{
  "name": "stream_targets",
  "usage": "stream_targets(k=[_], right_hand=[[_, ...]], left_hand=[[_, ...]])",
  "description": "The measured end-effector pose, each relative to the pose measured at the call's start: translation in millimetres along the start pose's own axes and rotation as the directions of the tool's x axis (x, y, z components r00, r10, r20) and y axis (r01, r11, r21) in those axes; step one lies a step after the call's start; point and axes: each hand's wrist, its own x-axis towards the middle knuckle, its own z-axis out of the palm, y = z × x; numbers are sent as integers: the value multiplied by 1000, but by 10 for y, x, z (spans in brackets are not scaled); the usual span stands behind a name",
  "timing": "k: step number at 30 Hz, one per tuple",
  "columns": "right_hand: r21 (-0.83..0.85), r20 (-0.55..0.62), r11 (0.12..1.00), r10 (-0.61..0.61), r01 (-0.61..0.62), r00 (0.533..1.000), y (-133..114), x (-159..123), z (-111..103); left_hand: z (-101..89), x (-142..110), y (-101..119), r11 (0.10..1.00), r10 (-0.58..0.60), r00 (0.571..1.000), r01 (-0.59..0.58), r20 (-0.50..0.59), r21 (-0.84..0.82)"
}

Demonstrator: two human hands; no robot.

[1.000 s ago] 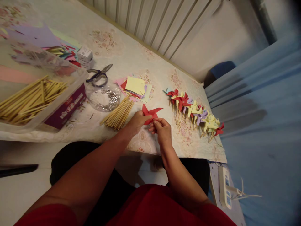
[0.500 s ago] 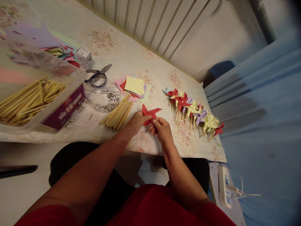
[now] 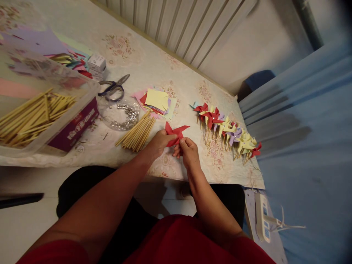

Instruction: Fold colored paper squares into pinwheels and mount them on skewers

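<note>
A red paper pinwheel [image 3: 178,131], its blades folded, is held between my two hands above the table's front part. My left hand [image 3: 158,143] pinches it from the left, thumb on top. At its lower right corner, my right hand [image 3: 189,151] is closed, thumb and forefinger pressed on the paper. Whether a pin sits between those fingers is too small to see. Just left of my hands lies a bundle of thin wooden sticks [image 3: 136,134]. Behind them is a stack of cut paper squares [image 3: 156,101], yellow on top.
Finished pinwheels on sticks [image 3: 226,126] lie in a row at right. At left stand a clear round tub of metal pins [image 3: 128,117], scissors [image 3: 115,88], a small white box [image 3: 96,62] and a plastic bin [image 3: 30,150] of sticks. A power strip [image 3: 262,218] sits beyond the table's right end.
My right hand has shifted very slightly left and down along the red pinwheel's corner. My left hand keeps its pinch, and the things on the table are unmoved.
</note>
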Motion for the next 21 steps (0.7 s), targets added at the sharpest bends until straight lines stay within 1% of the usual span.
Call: stream_targets(k=[3, 8, 11, 15, 21], right_hand=[[-13, -111, 1000, 14, -15, 994, -19, -29, 56], [-45, -215, 999, 15, -25, 976, -41, -33, 129], [-64, -238, 997, 18, -34, 971, -39, -15, 144], [-81, -243, 996, 20, -40, 970, -48, -4, 143], [-83, -238, 996, 20, -41, 971, -48, 7, 133]], left_hand=[[20, -11, 26, 1000, -6, 1000, 6, -19, 11], [32, -6, 30, 1000, 0, 996, 1, -89, 2], [38, -3, 29, 1000, 1, 994, 0, -106, 8], [35, 5, 23, 1000, -7, 995, 9, -102, 16], [-46, 64, -66, 999, 6, 990, 0, -138, 44]])
